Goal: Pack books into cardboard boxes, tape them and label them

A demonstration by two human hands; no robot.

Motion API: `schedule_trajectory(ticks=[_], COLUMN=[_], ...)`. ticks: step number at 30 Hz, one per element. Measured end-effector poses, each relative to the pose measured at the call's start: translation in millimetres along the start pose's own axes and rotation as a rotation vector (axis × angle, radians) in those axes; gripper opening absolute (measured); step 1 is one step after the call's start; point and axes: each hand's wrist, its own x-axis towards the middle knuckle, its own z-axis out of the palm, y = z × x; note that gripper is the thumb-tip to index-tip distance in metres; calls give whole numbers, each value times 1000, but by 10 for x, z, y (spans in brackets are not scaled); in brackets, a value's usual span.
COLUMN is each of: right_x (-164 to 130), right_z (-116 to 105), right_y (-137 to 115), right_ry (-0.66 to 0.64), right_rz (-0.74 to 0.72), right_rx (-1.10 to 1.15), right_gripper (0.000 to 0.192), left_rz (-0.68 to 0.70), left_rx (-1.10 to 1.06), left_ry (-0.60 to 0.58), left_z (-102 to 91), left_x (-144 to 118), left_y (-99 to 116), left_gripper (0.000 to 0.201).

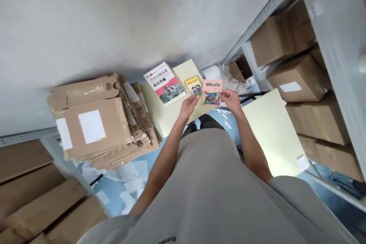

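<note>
A small pink book (212, 85) with a framed colour picture on its cover is held up above a pale yellow tabletop (156, 117). My right hand (231, 100) grips its right edge, thumb on the cover. At its left edge, my left hand (189, 106) has its fingers pinched together; the exact contact is small and hard to see. Just behind these fingers is a small yellow book (192, 84) with cartoon children, its lower edge partly covered. Farther left lies a larger white and pink book (166, 84) showing a landscape drawing.
Flattened cardboard boxes (114, 112) are piled left of the books. Shelving with cardboard boxes (300, 76) stands at right, and more boxes (42, 202) are at lower left. A second pale board (271, 133) is at right. Paper scraps (133, 179) litter the blue floor.
</note>
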Motion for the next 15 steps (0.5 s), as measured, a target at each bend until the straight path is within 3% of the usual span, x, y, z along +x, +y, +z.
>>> schedule_trajectory(ticks=[3, 7, 15], right_x=[-595, -1224, -1774], right_z=[-171, -336, -879], right_y=[44, 94, 437], right_ry=[112, 255, 424], right_rz=[7, 37, -11], right_rx=[142, 333, 651], right_gripper=[76, 66, 65], left_rz=[-15, -67, -95], left_rx=[4, 24, 32], left_ry=[-213, -341, -492], left_z=[297, 652, 1379], left_x=[-153, -353, -667], left_y=[-34, -6, 69], left_gripper=[70, 67, 70])
